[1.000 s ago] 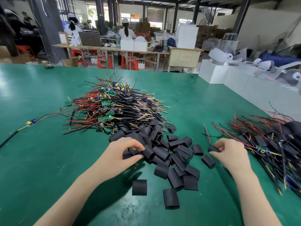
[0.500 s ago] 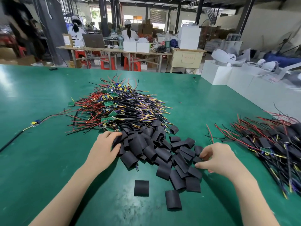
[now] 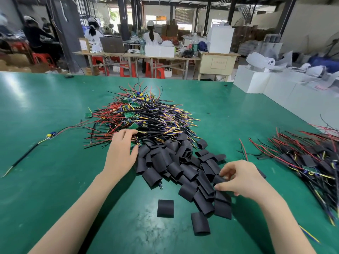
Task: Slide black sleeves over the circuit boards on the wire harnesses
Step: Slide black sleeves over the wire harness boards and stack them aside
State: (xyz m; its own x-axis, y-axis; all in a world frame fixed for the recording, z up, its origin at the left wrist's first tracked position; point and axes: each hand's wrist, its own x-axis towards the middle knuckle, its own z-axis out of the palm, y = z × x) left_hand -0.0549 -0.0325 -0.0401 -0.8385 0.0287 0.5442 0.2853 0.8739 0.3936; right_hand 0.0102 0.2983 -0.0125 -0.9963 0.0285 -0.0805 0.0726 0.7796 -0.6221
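Right hand (image 3: 244, 178) is pinching one flat, floppy black sleeve (image 3: 219, 179) by its edge, while left hand (image 3: 121, 153), fingers relaxed, is reaching toward the tangled wire harnesses (image 3: 146, 120) at twelve o'clock.

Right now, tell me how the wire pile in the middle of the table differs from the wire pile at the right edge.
The middle pile shows bare green circuit boards; the right pile has black sleeves on its harnesses, though one board end shows. The middle pile is heaped high; the right pile lies flatter and runs off the frame. The left hand reaches into the middle pile; no hand touches the right pile. Both hold red, black and yellow wires on the green table.
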